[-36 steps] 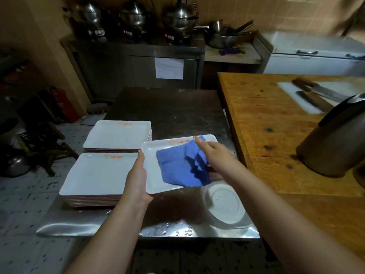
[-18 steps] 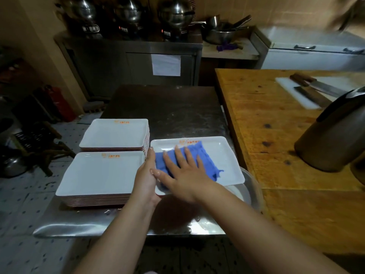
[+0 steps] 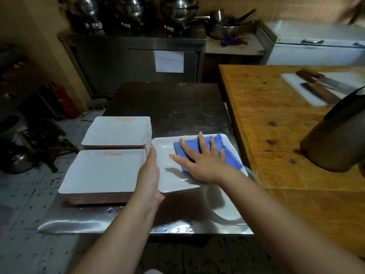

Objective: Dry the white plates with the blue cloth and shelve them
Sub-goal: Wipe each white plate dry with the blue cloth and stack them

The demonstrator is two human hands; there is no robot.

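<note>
Steel table point(image 3: 173, 107): right hand point(image 3: 201, 163) flat on blue cloth point(image 3: 231, 155), far half bare.

1. Two stacks of plates sat at the left edge of the metal desk point(image 3: 169, 107): the near stack point(image 3: 102, 171) toward the front left corner, the far stack point(image 3: 118, 131) just behind it.
2. A single plate point(image 3: 169, 175) lay right of the stacks, near the front right corner, partly over a bowl point(image 3: 227, 206).
3. The cloth point(image 3: 229, 153) lay on the plate's right half.
4. A wooden desk point(image 3: 276, 135) adjoined the right edge, carrying a jug point(image 3: 335, 143) and, behind it, a cutting board point(image 3: 308, 91) with knives point(image 3: 325, 84).
</note>
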